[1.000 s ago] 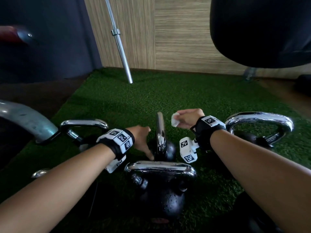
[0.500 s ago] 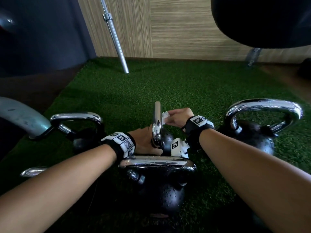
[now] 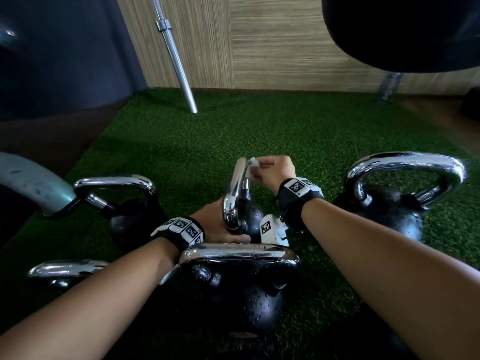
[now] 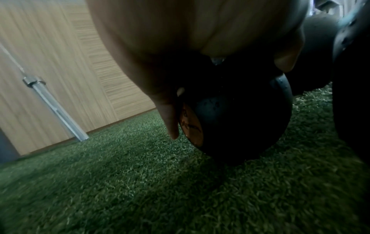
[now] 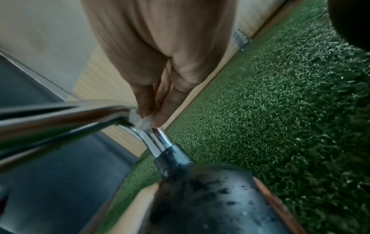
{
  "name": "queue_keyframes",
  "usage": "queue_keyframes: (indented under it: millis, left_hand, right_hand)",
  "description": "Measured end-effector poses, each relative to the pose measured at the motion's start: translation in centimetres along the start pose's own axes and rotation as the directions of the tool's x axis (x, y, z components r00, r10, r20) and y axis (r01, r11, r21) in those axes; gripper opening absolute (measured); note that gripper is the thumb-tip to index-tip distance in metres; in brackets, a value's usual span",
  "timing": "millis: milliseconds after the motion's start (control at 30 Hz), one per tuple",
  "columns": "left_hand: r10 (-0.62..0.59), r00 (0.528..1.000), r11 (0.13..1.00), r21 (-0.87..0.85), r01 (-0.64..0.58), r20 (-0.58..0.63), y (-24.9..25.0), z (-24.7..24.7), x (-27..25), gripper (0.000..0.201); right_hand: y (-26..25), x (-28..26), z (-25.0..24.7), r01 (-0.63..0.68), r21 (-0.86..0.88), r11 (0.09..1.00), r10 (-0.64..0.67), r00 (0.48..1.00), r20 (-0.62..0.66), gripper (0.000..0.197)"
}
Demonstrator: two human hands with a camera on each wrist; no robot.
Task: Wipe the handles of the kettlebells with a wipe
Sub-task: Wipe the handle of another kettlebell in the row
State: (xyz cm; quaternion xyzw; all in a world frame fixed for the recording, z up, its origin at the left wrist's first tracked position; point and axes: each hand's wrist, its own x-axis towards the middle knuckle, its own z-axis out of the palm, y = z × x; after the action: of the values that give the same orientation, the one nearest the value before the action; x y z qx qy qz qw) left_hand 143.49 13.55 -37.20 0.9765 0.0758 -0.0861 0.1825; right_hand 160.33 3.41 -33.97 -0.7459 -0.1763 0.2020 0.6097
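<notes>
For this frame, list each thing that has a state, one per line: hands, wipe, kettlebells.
Small white wipe: pinched, pressed on the chrome handle.
Right hand: pinches the wipe.
Left hand: rests on the middle kettlebell, steadying it.
Middle black kettlebell with chrome handle: upright on green turf, handle edge-on.
Near black kettlebell: upright, droplets on it.
Right black kettlebell: upright, untouched.
</notes>
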Motion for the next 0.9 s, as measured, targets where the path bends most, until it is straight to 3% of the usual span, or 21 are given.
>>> queue_keyframes:
  millis: [133,300,467,600,700,800,900]
  left_hand:
    - [0.005,0.999,0.999,-0.053,-0.007,-0.034,-0.6,0.4,0.4,0.061]
    - [-0.007,0.999,0.999,-0.047,0.005,-0.033,-1.1,0.2,0.7,0.077]
    - [-0.035,0.999,0.993,-0.116,0.031,-0.028,-1.1,-0.2,1.1,0.066]
    - [-0.028,0.999,0.993,-0.118,0.027,-0.014,-1.4,0.1,1.6,0.067]
    - [-0.019,1.000,0.990,-0.141,0.016,-0.017,-1.8,0.1,1.8,0.068]
    - [-0.039,0.999,0.976,-0.215,0.030,-0.037,-2.6,0.4,2.1,0.074]
    - [-0.051,0.998,0.965,-0.260,0.040,-0.036,-3.0,0.8,2.5,0.078]
  right_hand:
    - [-0.2,-0.2,-0.3,-0.018,-0.161,0.987,0.034,0.995,0.098,0.013]
    - [-1.8,-0.3,-0.7,0.283,-0.185,0.941,-0.284,0.959,0.024,0.017]
    - [-2.0,-0.8,-1.1,0.387,-0.175,0.905,-0.369,0.921,0.125,0.024]
    - [-3.5,-0.3,-1.0,0.404,-0.275,0.873,-0.373,0.914,0.158,0.022]
    - [-4.7,-0.4,-1.8,0.373,-0.299,0.878,-0.295,0.915,0.275,0.021]
    - [-6.0,-1.5,-2.5,0.378,-0.293,0.878,-0.215,0.859,0.464,0.023]
    - [-6.4,-2.3,-2.2,0.400,-0.269,0.876,-0.212,0.821,0.530,0.027]
